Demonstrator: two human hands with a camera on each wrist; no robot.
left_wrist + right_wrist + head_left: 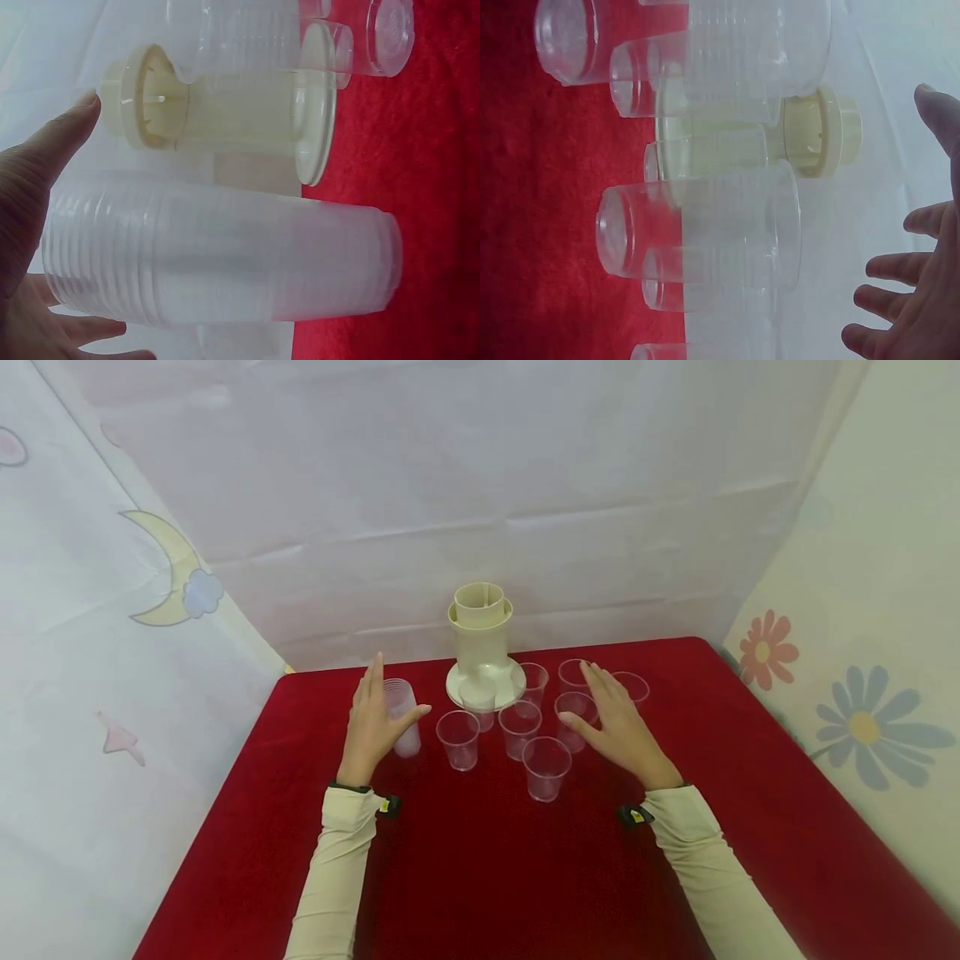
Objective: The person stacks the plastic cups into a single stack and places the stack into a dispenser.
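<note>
My left hand (369, 727), thumb spread from straight fingers, is beside a stack of nested clear plastic cups (405, 727). In the left wrist view the cup stack (225, 255) stands in front of the spread thumb and fingers, which grip nothing. My right hand (622, 731) is also spread, above the right end of a group of single clear cups (546, 768). One clear cup (697, 225) appears large in the right wrist view, apart from the fingers (900, 266). Behind the cups rises a cream cylindrical holder (482, 643) on a round base.
A red cloth (480, 877) covers the table. White printed sheets (480, 485) hang behind it and at both sides. Several upright cups are spread around the holder's front and right, including one cup (459, 743) near the stack.
</note>
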